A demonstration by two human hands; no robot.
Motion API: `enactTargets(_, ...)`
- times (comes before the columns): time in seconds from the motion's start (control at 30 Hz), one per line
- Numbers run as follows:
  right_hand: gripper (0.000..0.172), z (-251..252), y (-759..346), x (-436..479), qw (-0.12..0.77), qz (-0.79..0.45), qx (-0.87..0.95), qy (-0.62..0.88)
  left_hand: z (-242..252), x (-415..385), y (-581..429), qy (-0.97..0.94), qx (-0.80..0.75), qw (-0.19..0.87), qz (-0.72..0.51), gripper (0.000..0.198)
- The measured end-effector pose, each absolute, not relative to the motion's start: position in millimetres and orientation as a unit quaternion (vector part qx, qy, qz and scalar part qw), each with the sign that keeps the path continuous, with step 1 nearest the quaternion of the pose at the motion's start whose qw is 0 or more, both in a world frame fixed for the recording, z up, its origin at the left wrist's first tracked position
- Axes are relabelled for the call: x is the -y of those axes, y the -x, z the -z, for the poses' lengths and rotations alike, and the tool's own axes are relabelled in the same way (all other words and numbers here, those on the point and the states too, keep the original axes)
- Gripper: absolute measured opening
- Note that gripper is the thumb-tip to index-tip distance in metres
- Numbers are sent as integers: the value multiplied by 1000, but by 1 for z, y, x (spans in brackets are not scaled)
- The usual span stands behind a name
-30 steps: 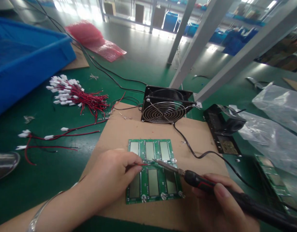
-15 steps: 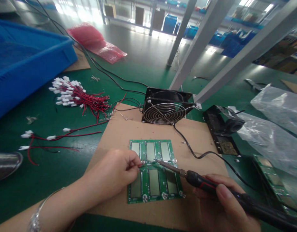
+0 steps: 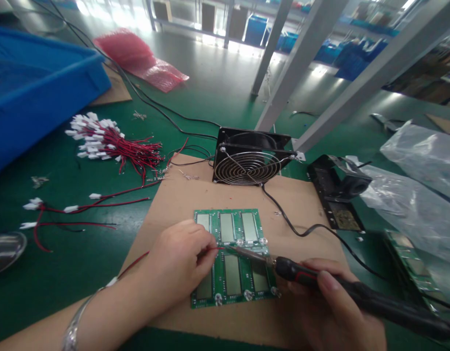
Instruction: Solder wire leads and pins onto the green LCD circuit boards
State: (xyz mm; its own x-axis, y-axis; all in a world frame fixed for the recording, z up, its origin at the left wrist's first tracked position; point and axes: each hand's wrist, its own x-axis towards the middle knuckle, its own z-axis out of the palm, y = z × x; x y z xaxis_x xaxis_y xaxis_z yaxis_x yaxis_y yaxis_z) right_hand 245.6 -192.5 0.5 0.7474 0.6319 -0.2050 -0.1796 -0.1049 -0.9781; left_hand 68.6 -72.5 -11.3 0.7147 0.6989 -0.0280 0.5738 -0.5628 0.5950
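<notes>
A green circuit board panel (image 3: 222, 273) with several grey display windows lies on a cardboard sheet (image 3: 173, 195). My left hand (image 3: 186, 256) is closed over its left side, pinching a red wire (image 3: 137, 262) whose end points right across the board's middle. The wire trails back past my wrist to a white connector. In my right hand (image 3: 338, 302) is a black soldering iron (image 3: 301, 273), its tip meeting the board close to the wire end. Whether tip and wire touch I cannot tell. Clear round parts (image 3: 248, 295) sit along the board's lower edge and middle.
Behind the board stands a black fan (image 3: 248, 161) with a wire grille. To the left lie a bundle of red-black wires with white connectors (image 3: 104, 139) and a blue bin (image 3: 45, 87). At right are a soldering iron stand (image 3: 336, 190), plastic bags (image 3: 396, 195) and more boards (image 3: 411, 258).
My left hand has shifted slightly right, and the red wire now reaches farther over the board. The iron's tip has moved a little left and down. The view has shifted slightly.
</notes>
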Motion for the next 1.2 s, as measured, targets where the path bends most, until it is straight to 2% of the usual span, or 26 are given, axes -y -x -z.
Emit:
enactTargets(0.2,16,9,-246,188,638,-325,172,677,22,74,-70,-893,-345,240,-159,15)
enactTargets(0.63,20,13,-245,189,592,-308,184,722,22,74,-70,-895,-347,226,-163,17)
enactTargets(1.03,22,15,-246,190,584,-322,191,721,23,74,-69,-895,-353,220,-160,18)
enactTargets(1.2,17,10,-246,186,619,-334,188,685,23,73,-70,-895,-350,221,-163,18)
